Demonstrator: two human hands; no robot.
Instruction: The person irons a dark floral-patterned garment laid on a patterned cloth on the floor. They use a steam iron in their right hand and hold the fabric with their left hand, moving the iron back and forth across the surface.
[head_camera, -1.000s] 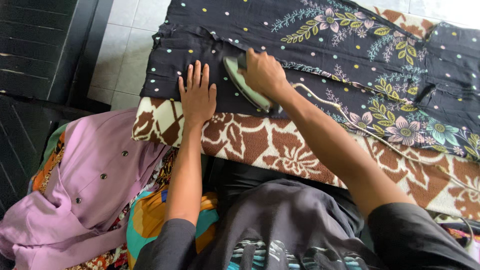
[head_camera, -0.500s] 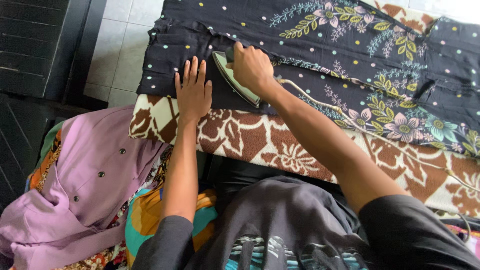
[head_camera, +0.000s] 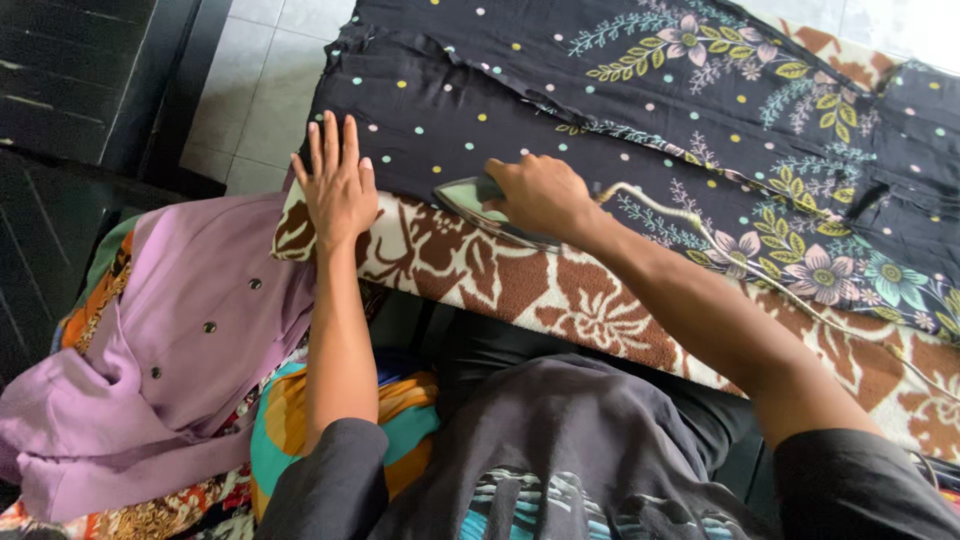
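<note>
A black garment (head_camera: 640, 110) with coloured dots and flower print lies spread over a brown and cream flower-patterned blanket (head_camera: 520, 290). My right hand (head_camera: 540, 195) grips the handle of a pale green iron (head_camera: 470, 205), which rests on the garment's near edge. A cream cord (head_camera: 700, 235) trails from the iron to the right. My left hand (head_camera: 338, 185) lies flat, fingers spread, on the garment's left near corner, a short way left of the iron.
A pile of clothes sits at my left: a lilac buttoned shirt (head_camera: 180, 330) on top of orange, teal and patterned fabrics (head_camera: 290, 420). Pale floor tiles (head_camera: 250, 90) and a dark slatted panel (head_camera: 70, 80) lie beyond at upper left.
The iron has slid back toward me to the garment's near edge. My left hand has shifted left to the corner of the cloth.
</note>
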